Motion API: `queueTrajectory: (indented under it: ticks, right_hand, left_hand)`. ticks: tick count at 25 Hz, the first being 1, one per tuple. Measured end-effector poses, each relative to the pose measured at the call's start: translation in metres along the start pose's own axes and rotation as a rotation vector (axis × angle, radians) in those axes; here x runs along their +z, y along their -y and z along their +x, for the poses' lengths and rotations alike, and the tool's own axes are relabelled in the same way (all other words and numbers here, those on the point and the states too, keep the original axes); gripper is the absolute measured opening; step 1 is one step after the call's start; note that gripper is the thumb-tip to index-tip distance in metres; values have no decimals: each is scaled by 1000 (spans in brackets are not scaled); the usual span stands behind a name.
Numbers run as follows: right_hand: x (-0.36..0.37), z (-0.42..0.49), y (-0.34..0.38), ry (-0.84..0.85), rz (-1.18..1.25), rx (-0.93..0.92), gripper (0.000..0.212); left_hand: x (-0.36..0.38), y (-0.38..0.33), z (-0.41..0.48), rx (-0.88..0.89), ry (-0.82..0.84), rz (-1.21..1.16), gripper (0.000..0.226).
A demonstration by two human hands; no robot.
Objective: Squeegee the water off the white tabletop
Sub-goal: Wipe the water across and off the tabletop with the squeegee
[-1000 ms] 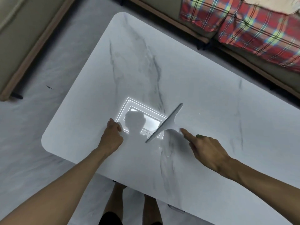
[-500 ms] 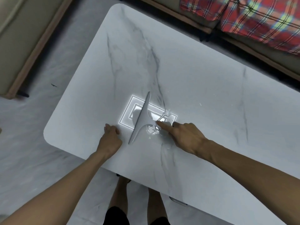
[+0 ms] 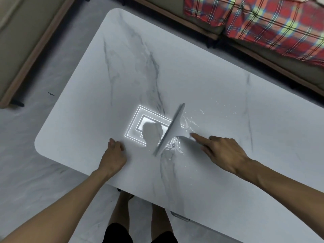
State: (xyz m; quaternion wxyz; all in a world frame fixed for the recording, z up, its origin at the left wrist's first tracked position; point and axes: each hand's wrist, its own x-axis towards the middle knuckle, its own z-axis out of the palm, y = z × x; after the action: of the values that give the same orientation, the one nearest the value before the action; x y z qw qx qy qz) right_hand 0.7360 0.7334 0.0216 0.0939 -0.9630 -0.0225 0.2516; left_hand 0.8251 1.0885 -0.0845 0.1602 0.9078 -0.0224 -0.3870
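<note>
A white marble-patterned tabletop (image 3: 201, 81) fills the middle of the view. A pale grey squeegee (image 3: 171, 128) stands on it with its blade running diagonally, near end lower left. My right hand (image 3: 222, 151) holds its handle, index finger stretched along it. Water (image 3: 189, 123) glistens in streaks and droplets just right of the blade and around its near end. My left hand (image 3: 114, 155) rests as a loose fist on the tabletop near the front edge, left of the squeegee, holding nothing. A bright reflection of a ceiling light (image 3: 147, 125) lies left of the blade.
A sofa with red plaid cushions (image 3: 263, 20) runs along the far right side. Another beige sofa (image 3: 21, 41) stands at the left. Grey marble floor (image 3: 26, 172) surrounds the table. My legs (image 3: 140, 216) are at the table's front edge.
The squeegee swept left across the light reflection half a second ago, then came back right and tilted. My right hand followed it. My left hand stayed put.
</note>
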Motion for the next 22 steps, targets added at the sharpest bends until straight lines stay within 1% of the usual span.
queueTrajectory:
  ticks: [2, 4, 7, 11, 14, 17, 20, 22]
  right_hand:
    - [5, 32, 26, -27, 15, -92, 44]
    - [14, 60, 50, 3, -20, -153, 47]
    - [17, 78, 45, 0, -35, -157, 47]
    - [19, 46, -5, -51, -28, -71, 45]
    - [28, 5, -33, -45, -11, 64, 44]
    - [35, -33, -46, -54, 1, 212, 44]
    - [32, -59, -37, -76, -8, 280, 43]
    - [31, -62, -9, -67, -4, 244, 44]
  left_hand:
    - [10, -1, -8, 21, 1, 0, 23]
    - [19, -2, -15, 30, 19, -4, 24]
    - [28, -5, -17, -2, 63, 18, 24]
    - [29, -10, -12, -39, 122, 61, 24]
    - [27, -12, -9, -58, 165, 86, 24]
    - [22, -11, -10, -41, 182, 93, 25]
    - [14, -1, -17, -34, 152, -30, 27]
    - [6, 10, -27, -82, 75, -176, 29]
